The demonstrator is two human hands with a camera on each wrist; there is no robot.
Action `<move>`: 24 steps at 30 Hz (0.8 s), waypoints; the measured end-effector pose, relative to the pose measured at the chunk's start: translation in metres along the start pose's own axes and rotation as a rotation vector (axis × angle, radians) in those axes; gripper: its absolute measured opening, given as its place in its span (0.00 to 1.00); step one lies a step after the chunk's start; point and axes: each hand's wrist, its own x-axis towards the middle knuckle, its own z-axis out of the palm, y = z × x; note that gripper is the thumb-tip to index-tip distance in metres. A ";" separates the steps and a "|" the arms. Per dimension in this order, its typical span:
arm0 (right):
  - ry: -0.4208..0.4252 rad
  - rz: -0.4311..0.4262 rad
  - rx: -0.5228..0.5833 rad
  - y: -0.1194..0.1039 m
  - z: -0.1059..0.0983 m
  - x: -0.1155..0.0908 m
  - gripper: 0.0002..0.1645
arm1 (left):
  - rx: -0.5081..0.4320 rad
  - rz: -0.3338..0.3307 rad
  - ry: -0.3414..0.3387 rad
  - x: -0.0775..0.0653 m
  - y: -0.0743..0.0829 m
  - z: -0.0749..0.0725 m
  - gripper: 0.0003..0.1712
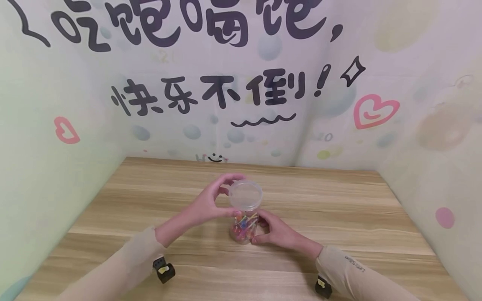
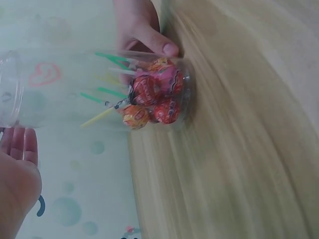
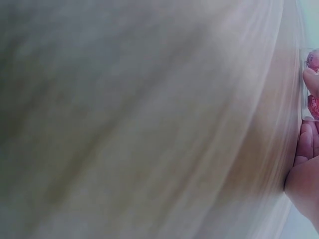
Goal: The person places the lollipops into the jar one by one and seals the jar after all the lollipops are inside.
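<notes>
A clear plastic jar [image 1: 243, 228] with a translucent lid [image 1: 245, 195] stands upright on the wooden table. Wrapped lollipops [image 2: 149, 92] with coloured sticks fill its lower part, seen best in the left wrist view. My right hand [image 1: 280, 232] holds the jar low on its right side, thumb in front and fingers behind. From the left, my left hand [image 1: 208, 202] is spread round the lid, thumb at the near side and fingers at the far side. A gap shows between its palm and the lid; whether the fingertips touch is hard to tell.
The wooden table [image 1: 169, 179] surrounds the jar and meets a printed wall [image 1: 169, 129] behind. Walls also close in the left and right sides. A small black wrist device [image 1: 164, 270] sits at the left cuff, another black device [image 1: 323, 287] at the right.
</notes>
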 end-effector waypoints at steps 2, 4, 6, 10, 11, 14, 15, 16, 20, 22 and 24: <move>-0.002 -0.005 0.002 0.000 0.000 0.001 0.46 | -0.056 -0.028 0.043 -0.004 -0.001 0.002 0.49; -0.003 -0.005 0.003 -0.001 -0.001 0.001 0.46 | -0.094 -0.039 0.080 -0.007 -0.003 0.003 0.48; -0.002 -0.006 0.002 -0.001 -0.001 0.001 0.46 | -0.116 -0.052 0.104 -0.008 -0.004 0.004 0.45; -0.004 -0.001 0.001 0.000 0.000 0.000 0.45 | -0.106 -0.053 0.110 -0.010 -0.005 0.005 0.41; -0.004 -0.003 0.002 0.000 0.001 0.000 0.45 | -0.102 -0.049 0.106 -0.009 -0.005 0.004 0.40; -0.007 -0.002 0.012 -0.001 0.001 0.000 0.45 | -0.095 -0.026 0.080 -0.008 -0.005 0.003 0.38; -0.007 -0.002 0.015 -0.001 0.001 0.000 0.46 | -0.095 -0.015 0.068 -0.008 -0.006 0.003 0.38; -0.007 -0.002 0.018 -0.001 0.001 0.000 0.46 | -0.096 -0.005 0.056 -0.008 -0.006 0.002 0.37; -0.005 0.004 0.020 -0.002 0.001 -0.001 0.45 | -0.095 0.025 0.000 -0.007 -0.006 0.001 0.37; -0.005 0.004 0.018 -0.001 0.001 0.000 0.45 | -0.086 0.028 -0.022 -0.007 -0.006 0.000 0.37; -0.004 0.005 0.011 -0.001 0.001 0.000 0.45 | -0.079 0.022 -0.029 -0.007 -0.005 0.001 0.39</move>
